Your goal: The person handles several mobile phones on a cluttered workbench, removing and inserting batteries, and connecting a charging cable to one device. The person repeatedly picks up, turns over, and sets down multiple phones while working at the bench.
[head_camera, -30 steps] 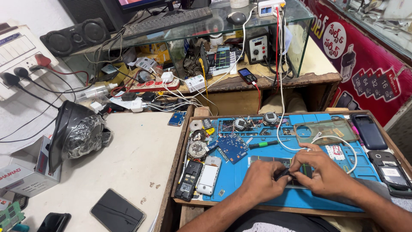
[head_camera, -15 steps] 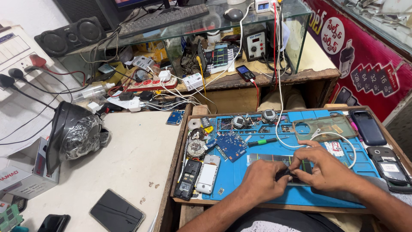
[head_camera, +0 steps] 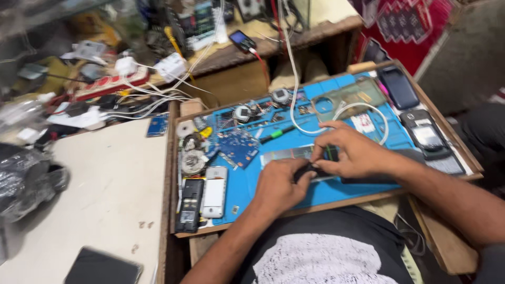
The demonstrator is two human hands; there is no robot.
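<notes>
Left hand (head_camera: 279, 186) fingers curled narrow, pinching a small dark tool (head_camera: 306, 169); its tip end hidden. Right hand (head_camera: 353, 152) pressed flat-fingered on a thin display strip (head_camera: 294, 154), pinning its right end. The strip lies flat on the blue work mat (head_camera: 336, 192), long axis left-right, free end pointing away to the left hand's far side. Left of the left hand: white phone (head_camera: 214, 191), black keypad phone (head_camera: 190, 205). Beyond both hands: blue circuit board (head_camera: 238, 149), green-handled screwdriver (head_camera: 277, 134), white cable (head_camera: 368, 108) looping past the right hand. Right: two dark phones (head_camera: 398, 87).
</notes>
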